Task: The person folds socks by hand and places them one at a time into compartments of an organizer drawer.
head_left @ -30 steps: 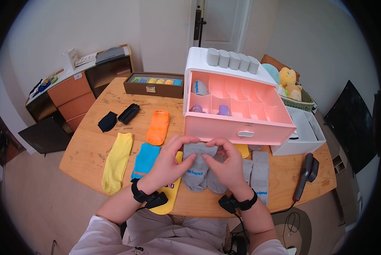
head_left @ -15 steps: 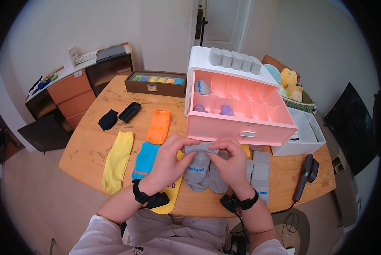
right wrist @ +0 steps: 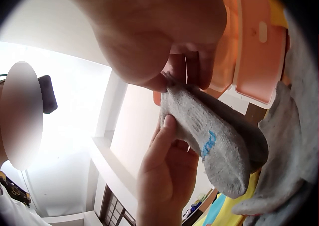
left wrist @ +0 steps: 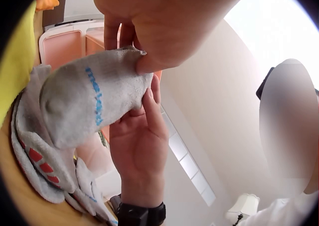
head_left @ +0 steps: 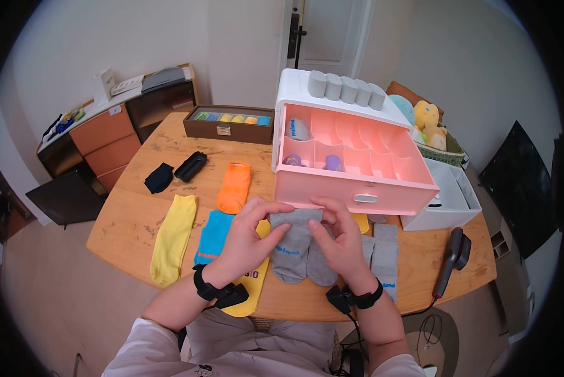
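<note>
Between both hands, over the front of the table, is a grey sock (head_left: 292, 242) with blue lettering, its cuff uppermost and its toe hanging down. My left hand (head_left: 250, 235) pinches the left edge of the cuff between thumb and fingers. On the other edge my right hand (head_left: 341, 242) pinches, thumb in front and fingers behind. The left wrist view has the lettering on the sock (left wrist: 75, 99) in full; in the right wrist view a second grey layer shows behind the sock (right wrist: 219, 146). Another grey sock (head_left: 321, 268) lies just beneath my right hand.
Yellow (head_left: 174, 242), blue (head_left: 211, 239) and orange socks (head_left: 234, 188) lie left, black ones (head_left: 159, 178) farther back. More grey socks (head_left: 385, 257) lie right. A pulled-out pink drawer (head_left: 326, 191) stands ahead, a white bin (head_left: 442, 218) and a corded black handheld device (head_left: 448, 264) right.
The sock's cuff, turned over into a narrow band half a second ago, now stands unfolded and flat. My right thumb and fingers have shifted on it; both hands stay in about the same place.
</note>
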The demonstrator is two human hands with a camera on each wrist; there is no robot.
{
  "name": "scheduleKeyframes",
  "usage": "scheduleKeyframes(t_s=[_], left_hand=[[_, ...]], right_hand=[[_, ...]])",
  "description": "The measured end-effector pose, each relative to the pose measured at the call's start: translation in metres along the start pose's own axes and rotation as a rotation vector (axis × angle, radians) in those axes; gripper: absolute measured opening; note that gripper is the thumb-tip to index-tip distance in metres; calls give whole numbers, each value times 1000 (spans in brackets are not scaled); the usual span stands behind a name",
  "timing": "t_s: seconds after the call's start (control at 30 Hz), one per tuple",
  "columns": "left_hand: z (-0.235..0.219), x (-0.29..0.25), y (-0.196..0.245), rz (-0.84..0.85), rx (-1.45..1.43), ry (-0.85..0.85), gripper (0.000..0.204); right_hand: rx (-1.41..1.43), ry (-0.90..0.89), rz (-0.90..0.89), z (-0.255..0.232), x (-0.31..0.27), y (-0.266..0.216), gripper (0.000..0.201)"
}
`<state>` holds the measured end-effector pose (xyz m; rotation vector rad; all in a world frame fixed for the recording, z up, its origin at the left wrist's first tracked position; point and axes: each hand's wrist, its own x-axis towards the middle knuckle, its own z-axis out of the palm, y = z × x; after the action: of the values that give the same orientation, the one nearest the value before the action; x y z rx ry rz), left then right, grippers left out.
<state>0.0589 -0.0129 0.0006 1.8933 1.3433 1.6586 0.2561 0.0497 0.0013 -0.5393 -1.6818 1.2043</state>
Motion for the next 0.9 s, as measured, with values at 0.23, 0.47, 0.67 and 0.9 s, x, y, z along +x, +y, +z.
scheduleKeyframes(t_s=[0.23,0.47,0.67,0.9], left_hand=[[-1,-1,2,-60,-35,-35,39],[-2,0,7,-44,72,-5,40],[-1,-1,3,-2,113,-6,34],[-1,-2,3,-3,139,-10,34]], right_hand=[[-4,18,-39,-1,1,0,26],[-95,30,34,-1,2,4,39],[-320,101,-2,3,1,0,33],[-490,111,-211,1,4,-7,27]])
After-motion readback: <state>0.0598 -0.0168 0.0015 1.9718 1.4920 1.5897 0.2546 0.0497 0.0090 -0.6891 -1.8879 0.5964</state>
